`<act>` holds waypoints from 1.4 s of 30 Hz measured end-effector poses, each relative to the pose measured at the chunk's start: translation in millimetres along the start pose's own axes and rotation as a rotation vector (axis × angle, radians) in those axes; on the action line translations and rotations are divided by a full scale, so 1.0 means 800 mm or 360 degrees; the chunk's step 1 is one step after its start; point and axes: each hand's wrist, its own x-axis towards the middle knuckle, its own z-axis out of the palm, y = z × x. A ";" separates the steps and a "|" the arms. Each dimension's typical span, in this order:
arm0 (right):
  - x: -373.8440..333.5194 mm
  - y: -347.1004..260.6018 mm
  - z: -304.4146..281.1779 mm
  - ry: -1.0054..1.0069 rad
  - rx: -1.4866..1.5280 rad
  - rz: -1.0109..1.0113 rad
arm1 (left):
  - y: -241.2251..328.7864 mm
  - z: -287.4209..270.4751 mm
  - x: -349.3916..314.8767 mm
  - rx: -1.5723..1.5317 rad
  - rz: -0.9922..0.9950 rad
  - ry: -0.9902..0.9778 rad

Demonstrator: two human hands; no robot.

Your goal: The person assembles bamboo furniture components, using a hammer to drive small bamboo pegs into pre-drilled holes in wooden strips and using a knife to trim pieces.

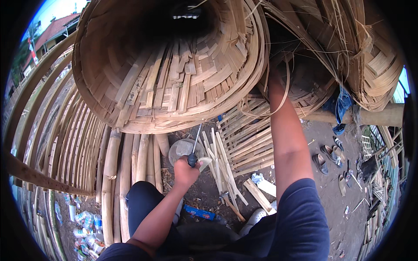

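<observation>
A large woven bamboo basket (196,93) hangs in front of me with its round mouth facing me. Below its rim, my left hand (186,171) is closed around the dark handle of an awl-like tool (192,159), its thin metal shaft pointing up toward the rim. A pale piece (210,165) shows beside the thumb; whether I hold it is unclear. My right forearm (288,126) reaches up between this basket and a second woven basket (381,71) at right. Shadow and weave hide the right hand's fingers. A loose bamboo strip (286,87) loops around the right wrist.
Cut bamboo strips (216,158) lie on the ground before a slatted bamboo panel (248,145). Bamboo poles (125,165) and a curved slatted frame (56,143) stand left. A hammer-like tool (235,209) lies near my feet. Sandals (321,164) and plastic litter (89,228) are scattered around.
</observation>
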 end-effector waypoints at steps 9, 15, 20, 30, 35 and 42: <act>0.014 0.032 0.029 -0.0089 0.0408 -0.0109 | 0.009 -0.006 0.001 0.0010 -0.0119 -0.0051; -0.013 0.099 0.012 -0.0215 0.1954 -0.0003 | 0.017 0.003 0.000 0.0020 -0.0063 -0.0034; -0.151 0.098 -0.013 -0.0178 0.3621 0.0034 | -0.003 0.005 0.000 0.0066 0.0036 0.0080; -0.302 0.102 0.020 -0.0463 0.4139 -0.0152 | 0.005 0.012 -0.003 0.0081 -0.0003 0.0051; -0.324 0.097 0.004 -0.0614 0.4262 -0.0280 | -0.004 0.010 -0.001 0.0119 -0.0033 0.0051; -0.327 0.106 0.008 -0.0646 0.4152 -0.0551 | -0.003 0.011 0.000 0.0081 -0.0033 0.0038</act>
